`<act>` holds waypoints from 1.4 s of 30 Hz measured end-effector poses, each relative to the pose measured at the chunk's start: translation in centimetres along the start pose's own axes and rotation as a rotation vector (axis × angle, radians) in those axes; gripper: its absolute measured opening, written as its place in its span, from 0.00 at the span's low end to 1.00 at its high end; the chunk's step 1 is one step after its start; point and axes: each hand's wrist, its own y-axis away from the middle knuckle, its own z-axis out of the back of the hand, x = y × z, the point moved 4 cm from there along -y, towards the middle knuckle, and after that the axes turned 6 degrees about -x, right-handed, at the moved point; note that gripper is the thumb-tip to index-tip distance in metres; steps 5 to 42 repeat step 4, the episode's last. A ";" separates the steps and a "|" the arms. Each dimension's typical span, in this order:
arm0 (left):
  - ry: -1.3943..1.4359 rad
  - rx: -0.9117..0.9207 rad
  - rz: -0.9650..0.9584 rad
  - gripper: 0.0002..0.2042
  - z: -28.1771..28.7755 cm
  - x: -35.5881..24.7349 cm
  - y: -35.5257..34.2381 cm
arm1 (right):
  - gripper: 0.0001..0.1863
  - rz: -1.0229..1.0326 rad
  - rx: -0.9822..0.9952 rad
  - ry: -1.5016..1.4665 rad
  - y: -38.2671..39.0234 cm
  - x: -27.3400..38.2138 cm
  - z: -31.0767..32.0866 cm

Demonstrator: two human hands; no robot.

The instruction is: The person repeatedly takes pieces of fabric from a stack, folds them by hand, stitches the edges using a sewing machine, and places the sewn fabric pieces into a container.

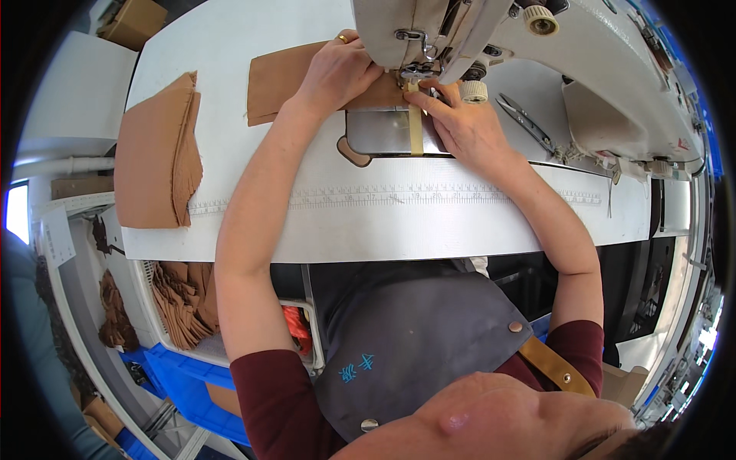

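A flat brown panel (277, 77), fabric or leather, lies under the needle area of a white sewing machine (418, 34). My left hand (339, 75), a ring on one finger, rests on the panel with fingers spread toward its far edge; the machine head partly hides the fingertips. Close by the presser foot (414, 77), my right hand (464, 123) has its thumb and finger bent together at the panel's right end. Something small and dark shows between those fingers, too hidden to name. A yellowish strip (416, 134) runs over the metal plate (376, 132) toward me.
A stack of brown panels (153, 157) sits at the left of the white table. Scissors (527, 123) lie right of the machine. A ruler scale (391, 196) crosses the table front. Below are a bin of brown pieces (184, 295) and a blue crate (192, 383).
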 end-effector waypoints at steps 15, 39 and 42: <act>0.006 0.002 -0.025 0.07 0.1 0.0 -0.1 | 0.21 0.019 0.026 -0.007 -0.1 0.0 0.0; 0.006 0.002 -0.025 0.07 0.1 0.0 -0.1 | 0.21 0.019 0.026 -0.007 -0.1 0.0 0.0; 0.006 0.002 -0.025 0.07 0.1 0.0 -0.1 | 0.21 0.019 0.026 -0.007 -0.1 0.0 0.0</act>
